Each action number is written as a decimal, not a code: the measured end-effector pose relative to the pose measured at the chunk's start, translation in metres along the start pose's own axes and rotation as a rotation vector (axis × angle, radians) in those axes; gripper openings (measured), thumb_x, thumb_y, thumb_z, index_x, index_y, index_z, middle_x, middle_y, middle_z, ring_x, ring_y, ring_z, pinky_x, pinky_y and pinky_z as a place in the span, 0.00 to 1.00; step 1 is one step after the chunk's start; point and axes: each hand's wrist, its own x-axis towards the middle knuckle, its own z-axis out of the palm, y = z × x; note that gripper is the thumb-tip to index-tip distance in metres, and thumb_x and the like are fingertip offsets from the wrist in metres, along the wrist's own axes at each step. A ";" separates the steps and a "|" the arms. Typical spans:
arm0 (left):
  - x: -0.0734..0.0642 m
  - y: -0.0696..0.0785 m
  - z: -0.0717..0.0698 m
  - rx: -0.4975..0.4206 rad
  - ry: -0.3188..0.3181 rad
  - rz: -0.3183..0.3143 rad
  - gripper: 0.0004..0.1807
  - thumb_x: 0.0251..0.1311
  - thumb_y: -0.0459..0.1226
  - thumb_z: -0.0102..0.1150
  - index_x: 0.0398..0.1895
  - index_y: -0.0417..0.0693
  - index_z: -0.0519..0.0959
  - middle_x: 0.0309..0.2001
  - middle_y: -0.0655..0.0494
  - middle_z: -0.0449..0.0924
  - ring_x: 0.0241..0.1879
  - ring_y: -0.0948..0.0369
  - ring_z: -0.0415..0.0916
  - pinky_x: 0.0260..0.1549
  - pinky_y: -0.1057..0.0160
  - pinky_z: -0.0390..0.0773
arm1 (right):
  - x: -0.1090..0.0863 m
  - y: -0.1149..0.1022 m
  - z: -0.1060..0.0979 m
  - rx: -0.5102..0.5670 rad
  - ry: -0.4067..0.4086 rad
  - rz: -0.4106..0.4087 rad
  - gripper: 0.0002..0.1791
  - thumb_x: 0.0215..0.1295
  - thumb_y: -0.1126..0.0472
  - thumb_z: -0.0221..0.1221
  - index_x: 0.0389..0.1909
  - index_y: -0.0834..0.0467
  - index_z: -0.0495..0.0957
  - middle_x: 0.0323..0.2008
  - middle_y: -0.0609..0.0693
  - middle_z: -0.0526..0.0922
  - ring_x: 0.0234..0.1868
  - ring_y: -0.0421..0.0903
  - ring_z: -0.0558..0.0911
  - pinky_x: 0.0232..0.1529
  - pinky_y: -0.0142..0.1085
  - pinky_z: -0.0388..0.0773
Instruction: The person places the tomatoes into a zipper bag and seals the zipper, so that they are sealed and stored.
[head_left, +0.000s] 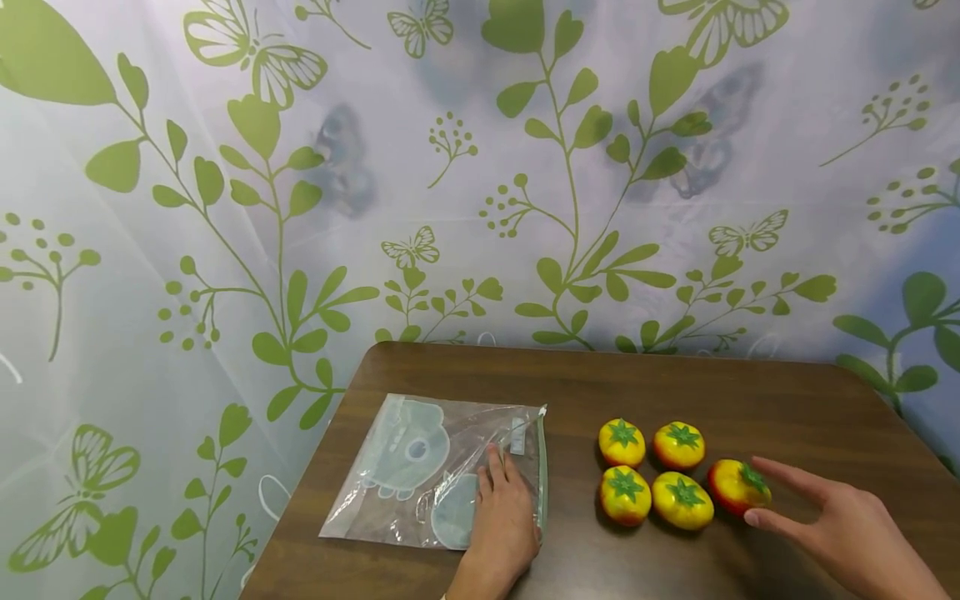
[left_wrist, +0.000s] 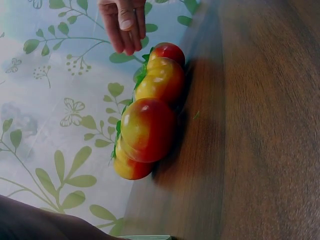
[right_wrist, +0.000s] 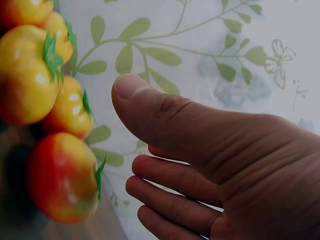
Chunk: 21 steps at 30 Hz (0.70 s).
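My left hand (head_left: 501, 512) rests with extended fingers on a clear zip bag (head_left: 420, 471) that lies flat and is printed with pale cartoon shapes. Several yellow-and-red tomatoes (head_left: 625, 496) with green star-shaped tops stand upright in two pairs to the right of the bag. Beside them a redder tomato (head_left: 731, 487) tilts to the right, its green top facing my right hand (head_left: 847, 529). That hand holds nothing; its thumb and fingers are spread at the tomato's right side. In the right wrist view a gap shows between the thumb (right_wrist: 150, 112) and this tomato (right_wrist: 62, 177).
Everything lies on a brown wooden table (head_left: 570, 375) with rounded far corners. Behind it hangs a pale curtain (head_left: 465, 192) printed with green leaves and butterflies. The bag's zip edge (head_left: 543, 475) faces the tomatoes.
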 end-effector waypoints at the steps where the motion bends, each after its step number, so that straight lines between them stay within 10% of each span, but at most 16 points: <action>1: 0.000 0.000 0.000 -0.003 -0.002 -0.001 0.61 0.36 0.36 0.91 0.74 0.20 0.66 0.77 0.21 0.64 0.67 0.25 0.75 0.64 0.38 0.82 | -0.001 0.002 0.000 -0.003 -0.004 0.006 0.49 0.67 0.31 0.71 0.74 0.65 0.76 0.63 0.79 0.81 0.53 0.80 0.84 0.43 0.65 0.82; 21: -0.001 0.001 -0.001 -0.040 -0.017 0.000 0.61 0.36 0.35 0.91 0.74 0.20 0.66 0.78 0.22 0.63 0.68 0.24 0.74 0.64 0.37 0.81 | 0.001 0.051 0.014 0.064 -0.089 0.117 0.56 0.69 0.27 0.66 0.74 0.73 0.70 0.67 0.82 0.74 0.61 0.84 0.77 0.45 0.65 0.81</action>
